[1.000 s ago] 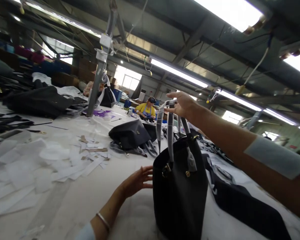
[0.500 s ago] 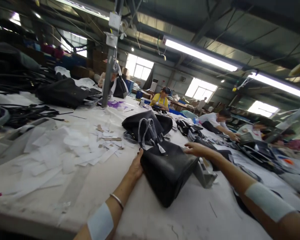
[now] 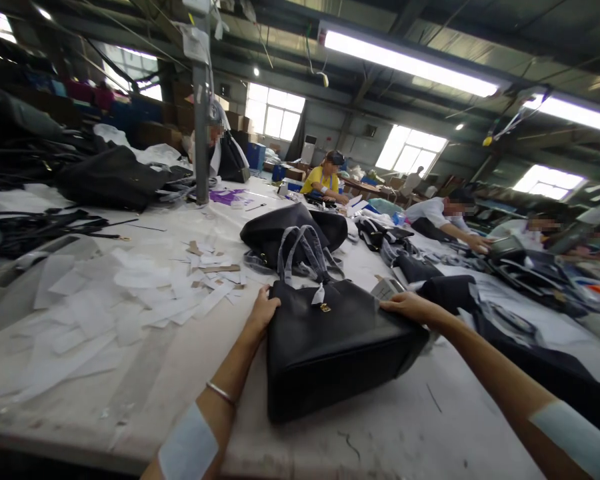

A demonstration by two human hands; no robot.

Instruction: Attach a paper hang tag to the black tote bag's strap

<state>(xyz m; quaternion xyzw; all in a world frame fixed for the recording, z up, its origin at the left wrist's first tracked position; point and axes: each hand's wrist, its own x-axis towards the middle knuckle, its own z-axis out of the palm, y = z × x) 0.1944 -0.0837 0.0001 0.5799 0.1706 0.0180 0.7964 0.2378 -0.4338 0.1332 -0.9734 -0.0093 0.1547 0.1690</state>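
Observation:
A black handbag [image 3: 335,340] lies on the white table [image 3: 190,400], its base toward me and its wrapped grey handles pointing away. A white tag and a small gold fitting show near its top edge. My left hand [image 3: 265,308] grips the bag's left upper corner, thumb on top. At the right side of the bag, my right hand [image 3: 413,308] holds the edge, its fingertips on the black surface. Just beyond the handles rests another black bag [image 3: 285,230].
White paper pieces [image 3: 95,300] are scattered at left, with black bags [image 3: 110,179] and straps behind them. A metal post [image 3: 201,133] rises from the table. More black bags [image 3: 450,293] lie at right. Several people work farther back.
The bag has turned so its base faces me more squarely. My right hand has come down onto its right edge, and my left hand has shifted slightly left. The camera view has shifted slightly.

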